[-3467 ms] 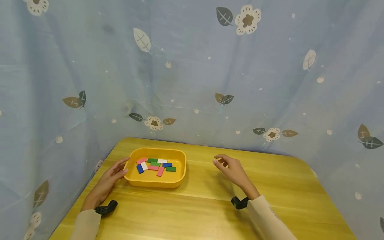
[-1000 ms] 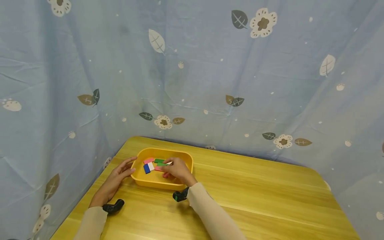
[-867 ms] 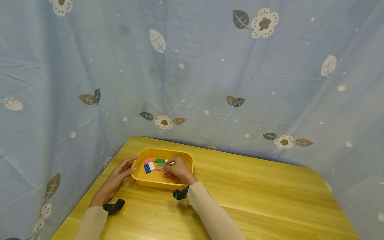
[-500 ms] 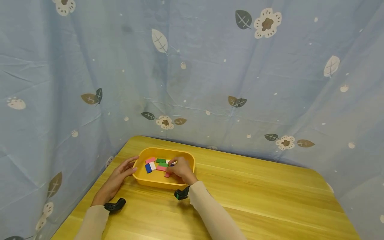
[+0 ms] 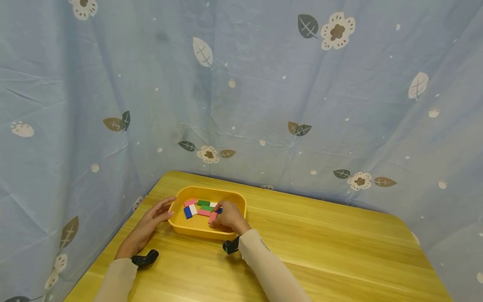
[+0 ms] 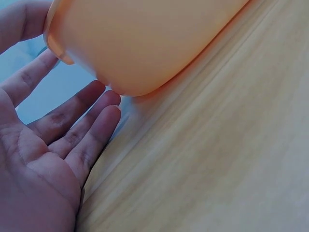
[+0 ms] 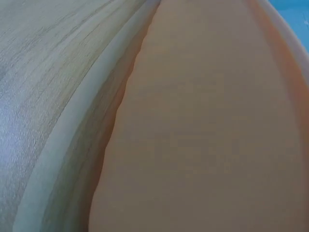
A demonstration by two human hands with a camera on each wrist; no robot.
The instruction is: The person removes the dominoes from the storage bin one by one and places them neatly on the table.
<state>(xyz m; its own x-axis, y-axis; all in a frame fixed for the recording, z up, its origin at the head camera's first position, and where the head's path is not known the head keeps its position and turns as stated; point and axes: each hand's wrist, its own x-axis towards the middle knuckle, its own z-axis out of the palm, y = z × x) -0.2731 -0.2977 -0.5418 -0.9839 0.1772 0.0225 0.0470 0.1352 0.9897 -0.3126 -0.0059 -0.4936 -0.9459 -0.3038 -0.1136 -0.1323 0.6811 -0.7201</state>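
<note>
A yellow plastic basin [image 5: 207, 231] lies on the table with several flat, coloured dominoes inside. My left hand [image 5: 149, 224] holds its left end, thumb and forefinger at the rim. In the left wrist view the other fingers [image 6: 94, 137] lie against the outer wall. My right hand [image 5: 231, 217] reaches into the basin's right part, thumb and forefinger curled at the two ends of a pink domino [image 5: 213, 217]. A blue domino [image 5: 219, 211] shows partly beside those fingers. Only the basin's outer wall [image 7: 203, 116] and the table fill the right wrist view.
Left of the right hand lie a green domino over a pink domino [image 5: 204, 213], a blue domino [image 5: 188, 212], and a white domino [image 5: 193, 209]. A black wrist camera [image 5: 146, 258] sits below the left hand. A blue patterned curtain [image 5: 249, 96] hangs behind the wooden table [image 5: 320, 247].
My right hand has come from the table's right side into the basin. Over the last half second its fingertips have shifted nearer, down to the pink domino. The left hand stays at the rim.
</note>
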